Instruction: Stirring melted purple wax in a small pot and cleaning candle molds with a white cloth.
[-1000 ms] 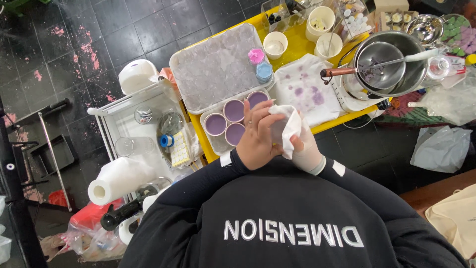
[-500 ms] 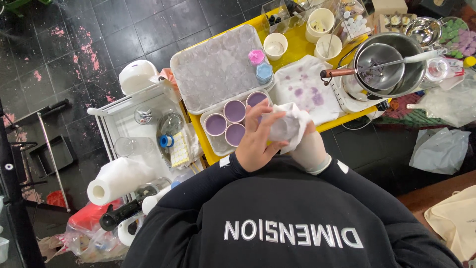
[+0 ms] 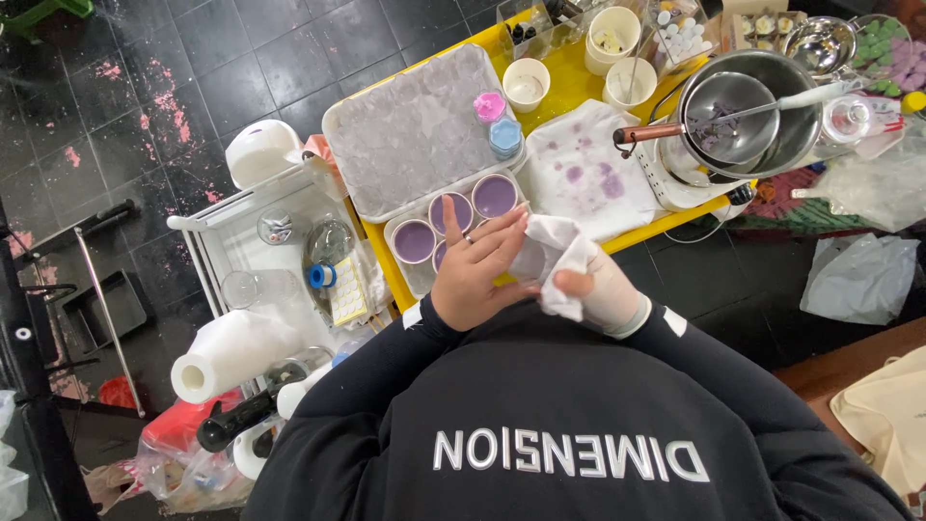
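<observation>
here, a yellow table (image 3: 569,82) stands on a floor of dark square tiles (image 3: 174,58) flecked with pink. it runs on a slant, from the lower left up toward the upper right. beside it, on the near left, stands a white cart (image 3: 241,251) with a paper roll (image 3: 227,352), a glass jar and small bottles, and a red bag lies on the floor below. clear and white bags (image 3: 858,275) lie on the tiles to the right.

on the table sit a clear tray lid (image 3: 415,135), a tray (image 3: 405,265) of round cups filled with purple (image 3: 494,196), a white cloth with purple stains (image 3: 584,174), paper cups (image 3: 526,85), two small pink and blue pots (image 3: 497,121), and a steel pan (image 3: 748,111) with a smaller ladle in it, its copper handle pointing left.

the person wears a black top. the left hand (image 3: 477,275) is bare, a ring on one finger; its fingers are spread and point up toward the tray, their tips pressed against the wipe (image 3: 550,256). the right hand (image 3: 603,289), in a pale glove, is closed on that wipe, thumb on top.

the wipe is a crumpled white wad, held between both hands over the near edge of the table, just below the purple cups. its long axis runs roughly from upper left to lower right, one loose end hanging toward the person's chest.
</observation>
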